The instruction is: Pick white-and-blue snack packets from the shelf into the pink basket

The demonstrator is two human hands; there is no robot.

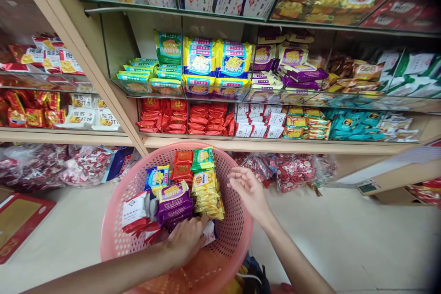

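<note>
Left hand [186,239] grips purple biscuit packs [174,204] in pink basket [234,239]; right hand [250,193] hovers released.

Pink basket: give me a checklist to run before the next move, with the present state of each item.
1. Pink basket upright, opening up: ok.
2. Left hand inside the basket, fingers on the packets beside the purple biscuit packet: ok.
3. Left hand's grip closed on one packet: cannot tell, fingers are partly hidden.
4. Right hand free, open, at the basket's rim: ok.
5. Yellow packets stacked without spilling over the rim: ok.
6. Purple packets on the glass shelf lying tidy: not ok, they lie crooked.
</note>
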